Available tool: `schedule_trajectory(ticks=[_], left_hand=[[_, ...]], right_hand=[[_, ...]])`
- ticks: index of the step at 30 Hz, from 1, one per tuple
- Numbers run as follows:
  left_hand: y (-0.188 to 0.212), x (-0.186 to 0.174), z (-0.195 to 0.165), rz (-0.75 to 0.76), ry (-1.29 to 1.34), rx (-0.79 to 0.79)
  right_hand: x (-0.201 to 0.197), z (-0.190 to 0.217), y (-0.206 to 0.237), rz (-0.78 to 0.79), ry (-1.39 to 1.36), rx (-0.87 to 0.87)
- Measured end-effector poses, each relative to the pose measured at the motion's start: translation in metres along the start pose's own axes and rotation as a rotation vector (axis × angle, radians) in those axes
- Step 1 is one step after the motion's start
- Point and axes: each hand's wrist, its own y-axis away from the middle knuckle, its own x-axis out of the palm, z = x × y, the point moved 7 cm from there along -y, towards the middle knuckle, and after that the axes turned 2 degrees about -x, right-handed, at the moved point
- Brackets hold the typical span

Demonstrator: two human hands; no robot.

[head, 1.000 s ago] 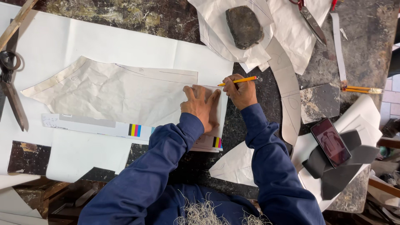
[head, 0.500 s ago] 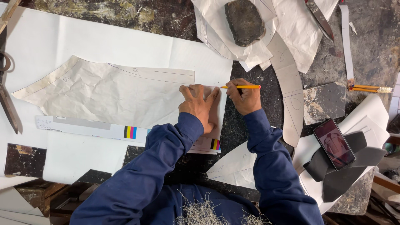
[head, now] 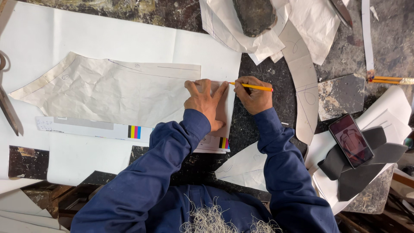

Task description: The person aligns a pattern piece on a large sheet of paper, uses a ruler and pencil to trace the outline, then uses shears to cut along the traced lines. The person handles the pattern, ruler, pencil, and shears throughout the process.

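My left hand [head: 206,102] lies flat with fingers spread on the right end of a crumpled cream paper pattern piece [head: 112,90]. That piece rests on a large white paper sheet [head: 99,39]. My right hand [head: 254,96] grips a yellow pencil [head: 254,86], whose tip touches the pattern's right edge beside my left fingers. Both arms wear dark blue sleeves.
A dark stone [head: 254,15] weighs down white papers at the top. A curved card strip [head: 302,82] lies right of my hands. A phone [head: 351,140] rests on dark grey pieces at right. Another pencil [head: 388,80] lies far right. Scissors [head: 6,103] show at the left edge.
The view has shifted slightly. My right hand has brought the pencil tip lower along the pattern's right edge while my left hand stays pressed on the paper.
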Motion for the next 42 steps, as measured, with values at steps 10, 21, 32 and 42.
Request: schedule_trajectory(ticks=[10,21,32,42], left_hand=[[0.001,0.000,-0.002,0.007,-0.004,-0.003],[0.000,0.002,-0.004,-0.002,-0.017,-0.009],[0.000,0.004,-0.004,0.007,-0.007,-0.008],[0.005,-0.003,-0.004,-0.031,-0.010,-0.013]], right_hand=[[0.001,-0.003,0.008,-0.006,-0.013,0.021],[0.002,-0.007,0.018,-0.004,-0.019,-0.010],[0.003,-0.008,0.039,0.062,0.014,0.022],[-0.040,0.046,0.049,-0.105,-0.280,0.149]])
